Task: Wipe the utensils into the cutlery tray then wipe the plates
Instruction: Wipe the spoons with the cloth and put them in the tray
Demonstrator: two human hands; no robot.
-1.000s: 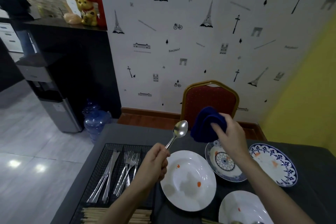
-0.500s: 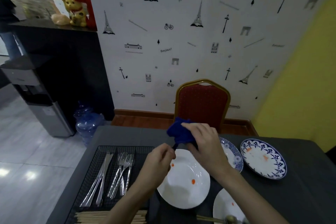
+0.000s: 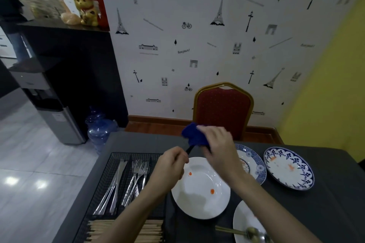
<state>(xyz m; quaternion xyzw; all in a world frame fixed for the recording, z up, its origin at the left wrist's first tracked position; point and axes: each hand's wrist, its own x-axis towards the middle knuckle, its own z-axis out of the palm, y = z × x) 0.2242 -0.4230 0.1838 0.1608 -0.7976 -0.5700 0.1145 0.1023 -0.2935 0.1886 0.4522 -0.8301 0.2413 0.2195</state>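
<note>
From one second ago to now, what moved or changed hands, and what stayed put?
The right hand brought the folded dark blue cloth leftward onto the bowl of the silver spoon, now wrapped and hidden; only its handle shows. The left hand kept its grip on the handle. The white plate with orange specks, the blue-patterned plates and the black mesh cutlery tray look unchanged.

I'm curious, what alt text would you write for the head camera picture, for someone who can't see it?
Seen from above, a person's right hand wraps a blue cloth around the bowl of a spoon whose handle the left hand holds, above a white plate with orange spots. A black wire cutlery tray with knives and forks sits to the left on the dark table.
</note>
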